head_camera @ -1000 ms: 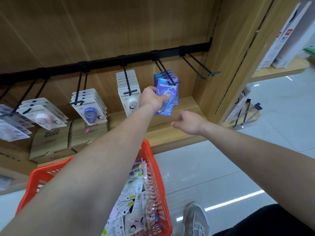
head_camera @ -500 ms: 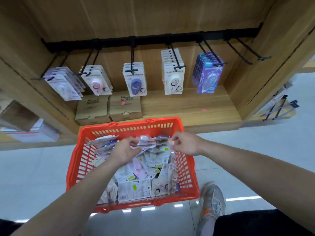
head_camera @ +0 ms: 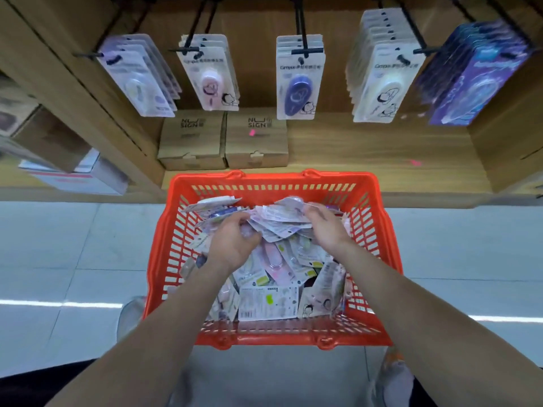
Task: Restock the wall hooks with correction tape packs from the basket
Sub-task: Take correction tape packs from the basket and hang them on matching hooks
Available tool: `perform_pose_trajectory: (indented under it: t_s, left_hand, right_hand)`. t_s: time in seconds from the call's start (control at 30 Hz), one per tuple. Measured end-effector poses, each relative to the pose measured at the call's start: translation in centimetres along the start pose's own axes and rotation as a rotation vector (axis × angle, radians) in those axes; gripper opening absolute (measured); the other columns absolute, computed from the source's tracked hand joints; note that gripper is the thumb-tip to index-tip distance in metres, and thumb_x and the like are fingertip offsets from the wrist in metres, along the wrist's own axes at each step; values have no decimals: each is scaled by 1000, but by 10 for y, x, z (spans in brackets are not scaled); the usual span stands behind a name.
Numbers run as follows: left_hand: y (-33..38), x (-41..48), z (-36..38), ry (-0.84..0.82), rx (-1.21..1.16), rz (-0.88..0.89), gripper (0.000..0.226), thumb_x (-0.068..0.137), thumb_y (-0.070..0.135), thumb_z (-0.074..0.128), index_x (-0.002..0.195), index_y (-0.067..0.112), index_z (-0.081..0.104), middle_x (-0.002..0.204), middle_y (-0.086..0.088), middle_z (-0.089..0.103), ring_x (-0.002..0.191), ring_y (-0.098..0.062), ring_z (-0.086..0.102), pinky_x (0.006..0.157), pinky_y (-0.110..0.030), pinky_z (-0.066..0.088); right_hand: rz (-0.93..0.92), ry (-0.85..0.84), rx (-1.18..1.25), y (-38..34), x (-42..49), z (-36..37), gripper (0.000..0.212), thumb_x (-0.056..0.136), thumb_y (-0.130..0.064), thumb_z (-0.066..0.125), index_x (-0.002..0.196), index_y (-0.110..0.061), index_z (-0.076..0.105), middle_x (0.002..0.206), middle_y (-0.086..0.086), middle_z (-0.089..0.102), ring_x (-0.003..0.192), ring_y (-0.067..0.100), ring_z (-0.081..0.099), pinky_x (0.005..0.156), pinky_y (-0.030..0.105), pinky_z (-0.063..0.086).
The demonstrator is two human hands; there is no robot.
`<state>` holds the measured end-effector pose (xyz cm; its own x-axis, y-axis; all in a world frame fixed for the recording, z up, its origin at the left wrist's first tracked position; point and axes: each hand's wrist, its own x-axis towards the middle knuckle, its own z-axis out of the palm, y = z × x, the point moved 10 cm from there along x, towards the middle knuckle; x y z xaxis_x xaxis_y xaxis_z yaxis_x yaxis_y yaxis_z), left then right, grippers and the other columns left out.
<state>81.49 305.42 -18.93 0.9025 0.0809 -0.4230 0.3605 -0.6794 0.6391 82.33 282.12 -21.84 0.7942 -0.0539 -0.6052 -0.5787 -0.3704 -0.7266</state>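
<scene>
A wooden display bay (head_camera: 367, 148) carries five rows of hanging carded packs (head_camera: 299, 80) on black wall hooks (head_camera: 299, 24) above two brown cardboard boxes (head_camera: 223, 142). A red basket (head_camera: 270, 183) stands on the pale floor (head_camera: 58, 245) just in front of the bay's bottom shelf. The basket holds a loose heap of correction tape packs (head_camera: 267, 301), and a person's left hand (head_camera: 235, 245) and right hand (head_camera: 326, 227) reach into its far end, each with fingers curled round a fanned bunch at the top of the heap.
</scene>
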Motion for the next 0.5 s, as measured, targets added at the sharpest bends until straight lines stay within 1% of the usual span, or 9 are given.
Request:
perform_pose_trajectory:
  t_s: [0.03,0.07,0.1,0.17,0.23,0.3,0.4,0.47,0.5]
  left_hand:
    - [-3,6,2,6,-36,-14,63,76,50,71,131,22,62,127,3,66,117,-19,63,104,-43,51]
    - [-6,12,4,11,-63,-28,70,76,54,71,136,21,58,134,1,63,120,-20,61,106,-45,49]
    - [-5,16,6,10,-80,-41,72,80,54,73,141,21,53,139,1,59,123,-21,59,108,-46,48]
    - [-5,22,10,8,-102,-69,74,86,51,74,147,19,47,146,-2,51,129,-23,54,112,-44,43]
    - [-8,29,16,8,-114,-93,77,89,50,72,152,19,40,152,-6,40,135,-25,47,112,-39,37]
    - [-9,32,23,-1,-165,-127,83,93,53,67,158,18,31,160,-8,26,142,-28,39,114,-40,33]
    - [-8,36,28,22,-179,-152,87,96,54,62,162,14,21,163,-11,18,144,-32,37,116,-44,32]
    - [-6,37,26,56,-158,-161,82,99,48,61,161,12,22,162,-14,21,139,-33,43,113,-42,35]
    - [-7,39,25,70,-154,-170,80,99,44,63,160,10,24,161,-15,24,135,-33,46,112,-40,37]
  right_hand:
    - [50,-14,69,1,3,3,42,93,-67,42,127,-46,55,140,-2,57,120,28,61,104,53,50]
    - [91,-30,147,3,7,7,38,92,-68,41,119,-46,57,137,-2,58,115,29,64,101,54,52]
    - [123,-36,218,5,9,10,36,95,-65,42,119,-42,58,136,-2,58,112,30,65,100,53,52]
    - [159,-31,313,10,13,11,44,99,-60,43,127,-30,60,135,-1,58,112,30,65,99,52,52]
    - [150,-14,340,15,16,12,51,101,-65,37,124,-29,64,130,1,60,111,31,65,97,52,54]
    - [115,54,280,13,18,9,52,100,-69,35,109,-29,68,120,0,63,106,29,66,92,51,58]
    - [68,131,181,9,24,8,24,96,-48,64,89,-25,65,107,-1,66,102,25,66,87,51,61]
    - [55,145,182,14,29,9,20,85,-40,78,80,-25,66,111,1,70,107,25,66,93,51,58]
    - [60,142,188,18,28,10,18,82,-35,82,82,-25,66,113,0,70,109,24,66,96,50,57]
